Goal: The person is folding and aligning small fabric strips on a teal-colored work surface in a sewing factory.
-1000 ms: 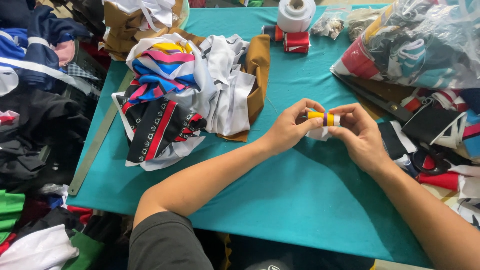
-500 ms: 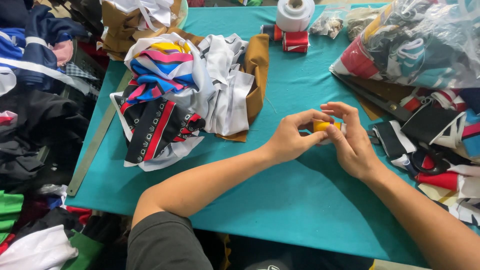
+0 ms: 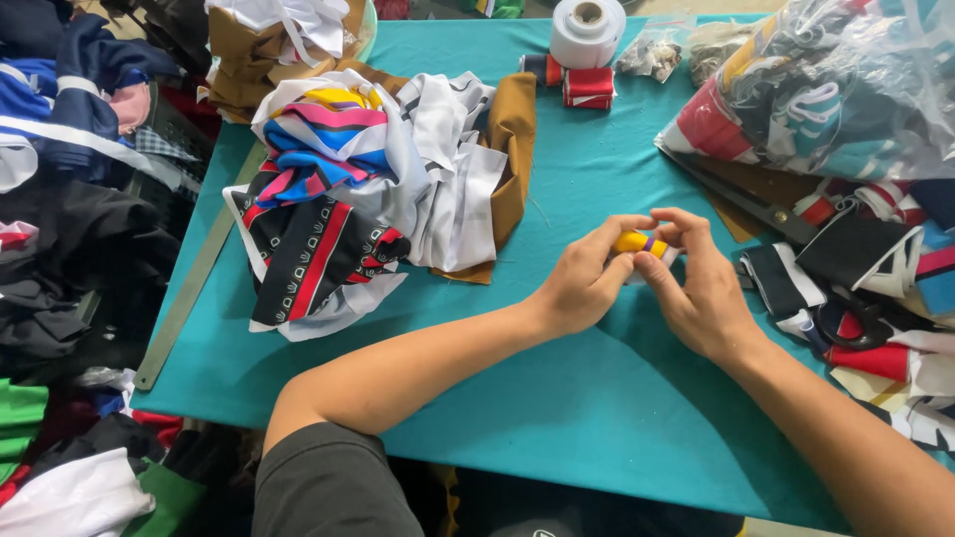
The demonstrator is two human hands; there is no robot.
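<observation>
Both hands meet over the teal bench [image 3: 597, 438]. The left hand [image 3: 582, 283] and right hand [image 3: 701, 288] pinch a small yellow fabric roll [image 3: 640, 243] between their fingers [image 3: 622, 225], thumbs beneath it. A heap of patterned fabric pieces [image 3: 348, 189] lies left of the fingers, a white tape roll [image 3: 587, 30] beyond them.

Left hand [image 3: 582, 283] and right hand [image 3: 701, 293] together, fingers curled, pinching, forearms angled inward

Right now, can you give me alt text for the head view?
Both hands, left hand and right hand, pinch a small yellow fabric roll over a teal table. A heap of patterned fabric pieces lies to the left; a clear bag of trims sits right.
</observation>
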